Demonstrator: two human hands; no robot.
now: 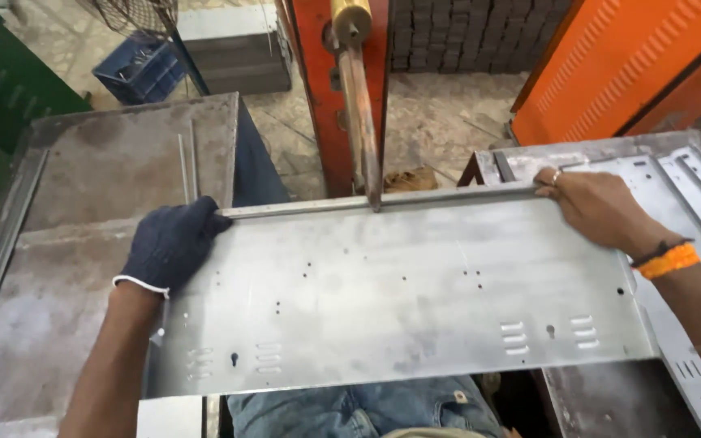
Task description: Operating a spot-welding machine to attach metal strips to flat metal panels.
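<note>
A wide grey sheet-metal panel (pixel 399 284) with small holes and louvre slots lies flat in front of me. My left hand (pixel 170 243), in a dark blue glove, grips its far left corner. My right hand (pixel 598 207), bare with a ring and an orange wristband, holds the far right edge, where a thin metal strip (pixel 448 197) runs along the panel. A copper-coloured electrode rod (pixel 360 122) comes down from an orange machine (pixel 318 89) and its tip touches the strip near the middle of the far edge.
A grey metal table (pixel 107 170) stands to the left with thin rods (pixel 187 166) lying on it. More bent metal panels (pixel 691 186) are stacked on the right. A blue crate (pixel 141 69) and an orange cabinet (pixel 634 57) stand farther back.
</note>
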